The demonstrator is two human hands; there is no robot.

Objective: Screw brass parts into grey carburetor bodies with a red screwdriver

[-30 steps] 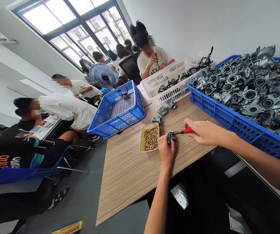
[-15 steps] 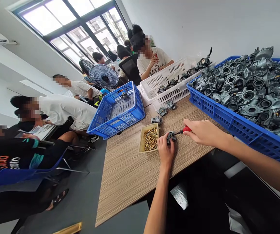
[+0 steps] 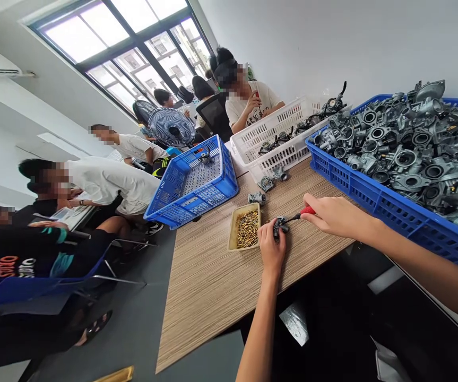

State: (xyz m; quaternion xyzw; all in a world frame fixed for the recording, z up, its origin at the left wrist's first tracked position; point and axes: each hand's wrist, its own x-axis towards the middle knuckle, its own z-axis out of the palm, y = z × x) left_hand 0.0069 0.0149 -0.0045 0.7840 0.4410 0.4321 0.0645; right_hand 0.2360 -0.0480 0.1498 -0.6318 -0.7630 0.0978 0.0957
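Note:
My left hand [image 3: 272,245] is wrapped round a small grey metal carburetor part [image 3: 280,226] on the wooden table [image 3: 205,286]. In my right hand [image 3: 330,215] is the red handle of a screwdriver [image 3: 307,210], and its dark shaft reaches left to the part; the tip's exact contact is too small to tell. Just left of the part stands a cream tray [image 3: 232,228] of small brass pieces. Beyond it lie loose metal parts, one [image 3: 257,198] at the tray's far corner and another [image 3: 266,183] farther back.
A blue crate [image 3: 340,178] heaped with metal parts fills the right. At the back stand a white basket [image 3: 252,165] with assembled parts and a blue crate [image 3: 189,207] holding one part. A person [image 3: 248,103] sits behind the basket; other people sit at the left.
Both hands keep their grips, with barely any movement. The view has shifted slightly.

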